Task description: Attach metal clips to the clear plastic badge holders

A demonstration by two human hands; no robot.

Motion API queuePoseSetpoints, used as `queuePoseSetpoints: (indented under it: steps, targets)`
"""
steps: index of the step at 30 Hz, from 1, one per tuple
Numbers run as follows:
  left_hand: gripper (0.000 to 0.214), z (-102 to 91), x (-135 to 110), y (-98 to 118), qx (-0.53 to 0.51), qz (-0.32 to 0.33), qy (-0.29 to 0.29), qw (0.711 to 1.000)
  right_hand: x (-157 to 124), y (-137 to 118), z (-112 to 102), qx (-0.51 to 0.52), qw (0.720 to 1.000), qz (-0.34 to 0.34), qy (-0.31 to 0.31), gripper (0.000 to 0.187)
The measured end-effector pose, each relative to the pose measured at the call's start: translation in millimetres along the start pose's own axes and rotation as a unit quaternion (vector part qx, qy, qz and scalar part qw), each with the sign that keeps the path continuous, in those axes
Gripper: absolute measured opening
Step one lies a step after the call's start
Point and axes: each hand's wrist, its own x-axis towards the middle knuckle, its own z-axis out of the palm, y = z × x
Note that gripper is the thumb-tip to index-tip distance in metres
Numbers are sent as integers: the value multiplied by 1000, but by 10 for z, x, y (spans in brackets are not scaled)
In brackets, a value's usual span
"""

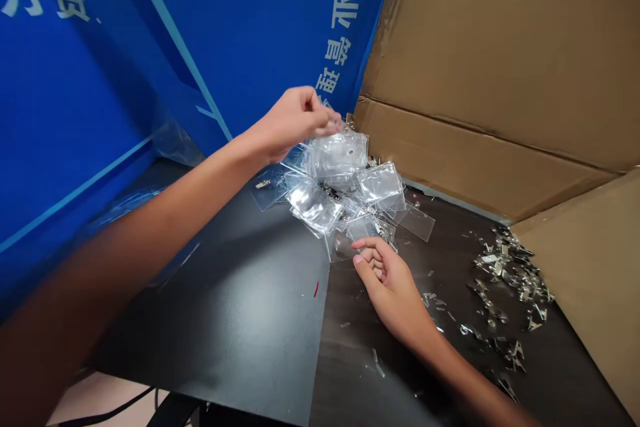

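One black table (240, 293) between blue panels (75, 113) and cardboard (500, 47), clear sleeves (320, 203) piled at its far edge, left hand (295, 121) pinching the top sleeve (337, 153), right hand (387, 277) half-open, touching them

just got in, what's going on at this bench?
A person has both hands at a pile of clear badge holders on a dark table. The left hand pinches one holder above the pile; the right hand sits half-curled at its near edge. Loose metal clips lie to the right.
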Motion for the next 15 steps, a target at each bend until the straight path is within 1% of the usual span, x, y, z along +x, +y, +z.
queuePoseSetpoints:
  steps: [1,3,4,6,8,10,13,15]
  targets:
    - [32,36,150,-57,-11,-8,-16,1000,4,-5,-4,0,1000,0,-1,34]
    - [32,106,384,-185,-5,-15,-12,1000,11,-18,-15,-3,1000,-1,-3,34]
    - [33,137,460,-250,9,-26,-5,1000,14,-25,-21,-6,1000,-3,-4,34]
    - [32,180,528,-371,73,-39,13,996,21,-36,-34,-11,1000,-6,-5,33]
    - [33,195,501,-466,162,-23,32,986,27,-43,-49,-16,1000,-10,-6,31]
    - [42,187,419,-524,230,11,37,972,30,-52,-62,-20,1000,-14,-5,29]
    - [53,167,291,-541,281,54,12,958,27,-77,-77,-29,999,-25,-5,26]
    - [51,170,250,-518,307,65,-7,949,22,-100,-80,-41,999,-35,-9,26]
